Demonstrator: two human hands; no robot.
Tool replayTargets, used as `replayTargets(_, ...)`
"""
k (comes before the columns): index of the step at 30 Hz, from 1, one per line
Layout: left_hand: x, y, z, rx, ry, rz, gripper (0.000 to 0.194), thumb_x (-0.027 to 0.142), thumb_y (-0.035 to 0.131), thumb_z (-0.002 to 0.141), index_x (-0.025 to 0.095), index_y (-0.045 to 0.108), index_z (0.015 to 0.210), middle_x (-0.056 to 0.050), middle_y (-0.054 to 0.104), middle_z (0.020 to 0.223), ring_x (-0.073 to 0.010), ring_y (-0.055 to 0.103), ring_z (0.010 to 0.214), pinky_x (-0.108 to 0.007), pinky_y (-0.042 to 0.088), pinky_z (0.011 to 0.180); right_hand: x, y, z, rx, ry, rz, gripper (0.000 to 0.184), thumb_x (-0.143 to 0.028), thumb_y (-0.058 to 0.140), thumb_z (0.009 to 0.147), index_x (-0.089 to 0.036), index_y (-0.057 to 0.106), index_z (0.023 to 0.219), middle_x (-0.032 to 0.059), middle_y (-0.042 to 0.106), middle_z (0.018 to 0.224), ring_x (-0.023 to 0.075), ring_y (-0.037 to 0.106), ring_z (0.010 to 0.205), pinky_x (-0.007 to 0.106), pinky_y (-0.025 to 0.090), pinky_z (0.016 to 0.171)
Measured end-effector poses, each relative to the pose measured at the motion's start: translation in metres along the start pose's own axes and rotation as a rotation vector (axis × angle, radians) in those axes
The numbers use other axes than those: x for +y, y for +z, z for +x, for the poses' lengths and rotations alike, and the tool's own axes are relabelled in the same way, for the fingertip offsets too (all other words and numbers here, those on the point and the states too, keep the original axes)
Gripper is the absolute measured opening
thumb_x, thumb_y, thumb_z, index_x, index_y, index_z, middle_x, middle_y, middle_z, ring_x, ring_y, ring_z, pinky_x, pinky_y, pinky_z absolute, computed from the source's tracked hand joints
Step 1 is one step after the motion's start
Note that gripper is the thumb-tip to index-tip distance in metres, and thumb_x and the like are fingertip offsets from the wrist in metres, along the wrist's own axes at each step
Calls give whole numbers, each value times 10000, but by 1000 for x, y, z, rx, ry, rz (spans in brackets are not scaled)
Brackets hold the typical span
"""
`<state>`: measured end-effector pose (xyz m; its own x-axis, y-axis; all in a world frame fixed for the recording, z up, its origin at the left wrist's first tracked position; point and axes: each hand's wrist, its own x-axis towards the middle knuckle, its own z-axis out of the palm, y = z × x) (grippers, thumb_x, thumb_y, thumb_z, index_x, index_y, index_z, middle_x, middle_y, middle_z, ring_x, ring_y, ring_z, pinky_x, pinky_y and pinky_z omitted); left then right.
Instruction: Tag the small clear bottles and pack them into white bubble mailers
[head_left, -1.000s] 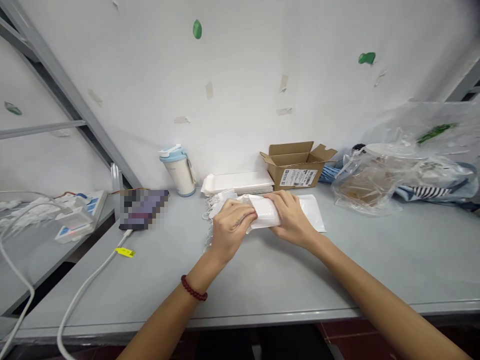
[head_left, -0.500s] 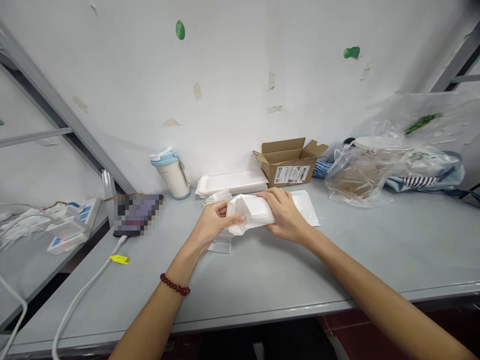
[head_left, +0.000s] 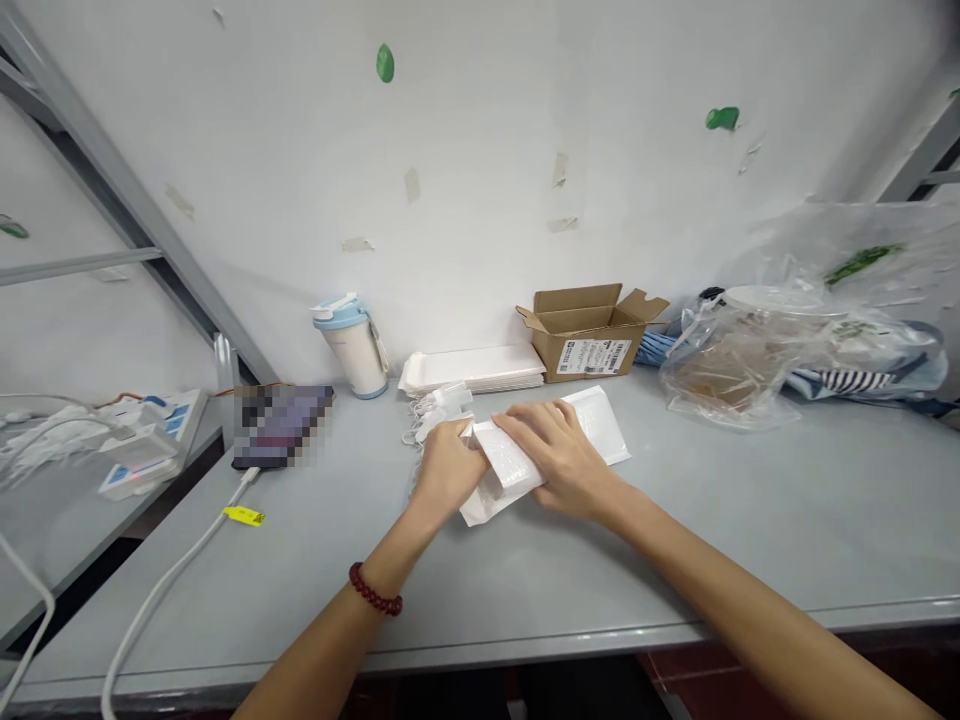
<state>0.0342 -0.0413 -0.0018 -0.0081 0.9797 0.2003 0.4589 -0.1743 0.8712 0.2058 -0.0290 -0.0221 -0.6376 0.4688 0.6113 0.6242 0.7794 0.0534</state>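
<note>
A white bubble mailer [head_left: 604, 425] lies slantwise above the grey table, held between both hands. My left hand [head_left: 450, 467] is closed on its near left end, with the thumb at the mouth of the envelope. Across the top side rest the fingers of my right hand [head_left: 559, 450], gripping the mailer around its middle. The inside of the envelope is mostly hidden. Just behind my left hand sits a small heap of white cables with clear plastic pieces [head_left: 441, 405]. A stack of white mailers [head_left: 476, 367] lies behind that, against the wall.
An open cardboard box [head_left: 592, 335] stands behind my right hand. To the left are a cream and blue tumbler [head_left: 352, 345] and a phone [head_left: 281, 425] on a white cable. Plastic bags [head_left: 739, 360] fill the back right; a power strip [head_left: 154, 445] lies far left.
The envelope's open end has tipped down and toward me. My left hand has turned over and now grips its edge. The whole view has shifted slightly.
</note>
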Motion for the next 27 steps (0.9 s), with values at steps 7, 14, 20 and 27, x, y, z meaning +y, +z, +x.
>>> replayTargets(7,7,-2,-1,6,-206,-369,112,248,597,674,160,540,635,30,491,564,-93,447,515,-195,352,444,-12,12,0,251,-15,-231,564,-36,433,757,-108,368,1313,208,552,1179,306,476,1145,488,342,923)
replayTargets(14,11,-16,-1,-76,-312,-559,313,431,616,755,131,587,672,-10,551,558,-108,511,467,-201,397,378,-7,11,1,331,12,-180,373,-30,458,803,-157,508,1150,154,606,1030,239,566,965,417,400,818)
replayTargets(20,12,-19,-2,41,-169,-526,405,514,592,775,130,572,648,-3,540,508,-105,513,414,-201,401,352,-3,6,5,332,0,-189,368,14,405,796,-165,542,1087,131,628,1000,195,589,907,415,389,854)
replayTargets(27,15,-14,-10,126,292,-182,145,264,572,833,170,668,888,-59,691,948,-151,640,790,-224,522,582,-4,0,11,369,-27,-203,255,8,413,824,-171,549,942,66,698,911,133,637,813,386,358,934)
